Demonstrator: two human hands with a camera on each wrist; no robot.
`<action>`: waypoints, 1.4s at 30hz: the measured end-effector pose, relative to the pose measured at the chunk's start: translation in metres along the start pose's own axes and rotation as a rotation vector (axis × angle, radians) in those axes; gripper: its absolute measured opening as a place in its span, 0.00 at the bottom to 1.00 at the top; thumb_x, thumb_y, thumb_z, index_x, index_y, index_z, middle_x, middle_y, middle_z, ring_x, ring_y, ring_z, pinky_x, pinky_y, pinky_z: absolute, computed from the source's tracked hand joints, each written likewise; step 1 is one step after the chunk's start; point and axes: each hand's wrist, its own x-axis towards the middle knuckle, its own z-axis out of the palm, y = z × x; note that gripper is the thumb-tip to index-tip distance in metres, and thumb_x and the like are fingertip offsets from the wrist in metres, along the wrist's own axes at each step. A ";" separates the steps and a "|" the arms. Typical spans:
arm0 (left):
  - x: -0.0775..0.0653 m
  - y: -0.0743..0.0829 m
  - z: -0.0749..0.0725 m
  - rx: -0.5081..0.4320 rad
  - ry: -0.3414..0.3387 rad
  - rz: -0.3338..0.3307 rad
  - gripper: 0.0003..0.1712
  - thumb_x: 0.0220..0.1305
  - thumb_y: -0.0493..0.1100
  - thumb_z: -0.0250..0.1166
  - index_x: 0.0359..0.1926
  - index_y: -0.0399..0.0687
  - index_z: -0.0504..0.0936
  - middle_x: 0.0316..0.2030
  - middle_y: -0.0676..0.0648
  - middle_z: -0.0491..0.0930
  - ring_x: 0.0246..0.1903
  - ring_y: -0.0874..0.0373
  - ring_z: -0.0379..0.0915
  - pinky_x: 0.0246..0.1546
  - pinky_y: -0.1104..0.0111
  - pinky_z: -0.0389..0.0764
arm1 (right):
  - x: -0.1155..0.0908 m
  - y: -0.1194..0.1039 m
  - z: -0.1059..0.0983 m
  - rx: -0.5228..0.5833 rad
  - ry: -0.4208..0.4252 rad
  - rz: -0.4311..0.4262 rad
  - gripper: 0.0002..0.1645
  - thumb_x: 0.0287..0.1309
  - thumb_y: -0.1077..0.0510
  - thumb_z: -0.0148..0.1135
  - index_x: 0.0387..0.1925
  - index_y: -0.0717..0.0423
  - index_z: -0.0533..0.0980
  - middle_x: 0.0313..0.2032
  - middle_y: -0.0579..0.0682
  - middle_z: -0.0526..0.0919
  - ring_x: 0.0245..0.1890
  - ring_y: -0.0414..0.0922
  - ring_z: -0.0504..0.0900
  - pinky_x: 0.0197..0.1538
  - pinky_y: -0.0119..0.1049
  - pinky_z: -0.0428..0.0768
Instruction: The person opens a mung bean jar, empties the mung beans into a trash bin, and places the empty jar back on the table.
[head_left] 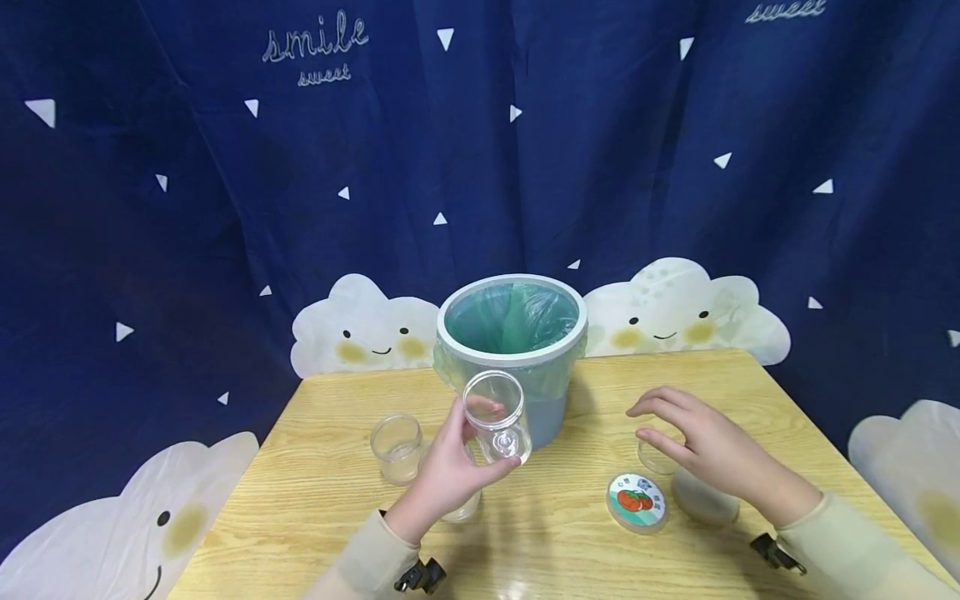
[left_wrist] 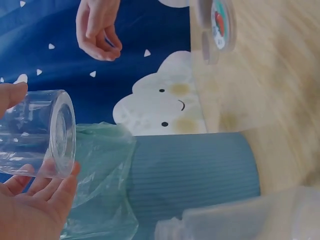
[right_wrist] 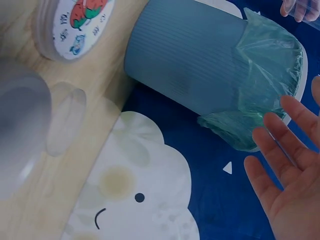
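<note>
My left hand [head_left: 450, 475] grips a clear plastic jar [head_left: 495, 417] around its side, in front of the bin. The jar is lidless, and its mouth tips up toward the head camera. Seen from the left wrist, its round base [left_wrist: 64, 134] faces right. My right hand [head_left: 708, 446] holds nothing; its fingers are loosely bent above the table's right side. Below it lie a round lid [head_left: 636, 502] printed with red fruit, a small clear round piece [head_left: 656, 463] and a greyish round container [head_left: 705, 502], partly hidden by that hand in the head view.
A blue-grey bin [head_left: 547, 412] with a white rim and green liner stands at the back middle of the wooden table [head_left: 322, 500]. Clear jars [head_left: 397, 454] stand at the left, one partly behind my left hand. A dark blue curtain [head_left: 480, 167] hangs behind.
</note>
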 end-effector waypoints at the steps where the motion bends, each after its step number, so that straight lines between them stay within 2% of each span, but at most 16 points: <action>1: -0.001 -0.001 0.001 0.004 -0.002 -0.001 0.40 0.48 0.35 0.82 0.58 0.51 0.69 0.59 0.50 0.79 0.59 0.53 0.79 0.65 0.61 0.77 | -0.001 0.000 0.001 -0.005 0.000 0.002 0.16 0.61 0.59 0.73 0.48 0.40 0.81 0.49 0.35 0.81 0.51 0.40 0.81 0.56 0.23 0.73; 7: -0.007 -0.008 0.010 0.004 -0.019 -0.005 0.40 0.48 0.36 0.82 0.59 0.47 0.68 0.58 0.49 0.78 0.60 0.52 0.77 0.66 0.57 0.77 | -0.008 0.003 0.008 -0.015 -0.018 0.017 0.16 0.59 0.58 0.74 0.48 0.40 0.81 0.49 0.35 0.81 0.50 0.40 0.82 0.52 0.34 0.80; 12: -0.014 -0.017 0.018 0.035 -0.038 -0.038 0.41 0.49 0.40 0.82 0.59 0.48 0.67 0.58 0.51 0.78 0.62 0.53 0.75 0.65 0.52 0.75 | -0.014 0.002 0.012 0.000 -0.039 0.037 0.14 0.62 0.57 0.72 0.48 0.39 0.81 0.49 0.34 0.81 0.50 0.40 0.83 0.50 0.44 0.84; 18: -0.023 -0.031 0.026 0.097 -0.087 -0.052 0.40 0.51 0.42 0.81 0.59 0.43 0.65 0.57 0.44 0.75 0.63 0.48 0.75 0.66 0.50 0.76 | -0.019 0.000 0.018 0.022 -0.052 0.055 0.13 0.64 0.56 0.71 0.48 0.37 0.80 0.49 0.32 0.81 0.49 0.38 0.82 0.50 0.43 0.84; 24: -0.033 -0.044 0.033 0.151 -0.125 -0.090 0.39 0.53 0.46 0.80 0.58 0.42 0.65 0.57 0.43 0.75 0.63 0.46 0.73 0.66 0.46 0.75 | -0.022 -0.001 0.022 0.019 -0.047 0.055 0.14 0.63 0.55 0.71 0.47 0.35 0.80 0.48 0.32 0.80 0.48 0.37 0.82 0.50 0.43 0.85; 30: -0.040 -0.053 0.036 0.226 -0.142 -0.105 0.38 0.53 0.49 0.80 0.58 0.45 0.67 0.56 0.46 0.75 0.61 0.49 0.73 0.62 0.54 0.78 | -0.026 -0.002 0.025 0.023 -0.064 0.077 0.13 0.64 0.54 0.71 0.47 0.34 0.80 0.49 0.31 0.80 0.49 0.37 0.83 0.50 0.43 0.85; 36: -0.045 -0.062 0.039 0.258 -0.169 -0.138 0.37 0.53 0.49 0.81 0.57 0.49 0.68 0.54 0.49 0.75 0.52 0.54 0.73 0.54 0.62 0.78 | -0.027 -0.004 0.026 0.031 -0.059 0.064 0.14 0.63 0.54 0.71 0.47 0.34 0.80 0.49 0.31 0.80 0.49 0.37 0.82 0.50 0.42 0.85; 39: -0.047 -0.065 0.041 0.253 -0.185 -0.150 0.38 0.52 0.48 0.81 0.57 0.46 0.68 0.53 0.48 0.76 0.50 0.54 0.73 0.53 0.62 0.78 | -0.028 -0.005 0.027 0.032 -0.063 0.060 0.14 0.63 0.55 0.72 0.46 0.34 0.80 0.48 0.31 0.80 0.49 0.37 0.82 0.50 0.42 0.85; 42: -0.048 -0.066 0.043 0.244 -0.203 -0.163 0.39 0.51 0.46 0.82 0.58 0.43 0.68 0.53 0.46 0.76 0.53 0.51 0.76 0.56 0.59 0.80 | -0.029 -0.007 0.027 0.036 -0.079 0.073 0.13 0.63 0.54 0.71 0.46 0.35 0.80 0.48 0.31 0.80 0.49 0.36 0.82 0.50 0.42 0.84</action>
